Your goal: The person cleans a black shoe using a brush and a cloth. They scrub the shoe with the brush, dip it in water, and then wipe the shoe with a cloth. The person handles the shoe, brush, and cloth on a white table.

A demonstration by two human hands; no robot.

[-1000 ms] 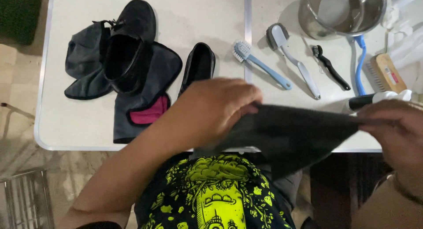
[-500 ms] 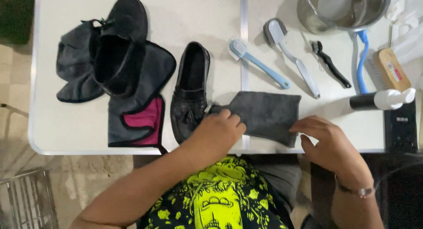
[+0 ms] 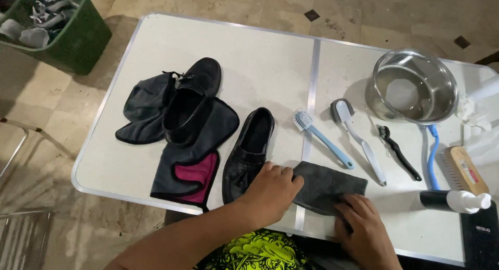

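Pressing flat on a dark grey folded cloth (image 3: 327, 186) near the white folding worktop's (image 3: 260, 51) front edge, both hands lie open, no grip closed: left hand (image 3: 270, 189) on the cloth's left end, right hand (image 3: 364, 223) on its near right corner. Black slip-on shoe (image 3: 249, 153) lies just left of the cloth; blue-handled brush (image 3: 322, 137) behind it. Bare worktop lies far behind the cloth.

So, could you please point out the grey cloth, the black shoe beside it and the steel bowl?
grey cloth (image 3: 332, 184), head view, bare middle of the fabric.
black shoe (image 3: 248, 154), head view, its upper.
steel bowl (image 3: 413, 88), head view, inner wall.
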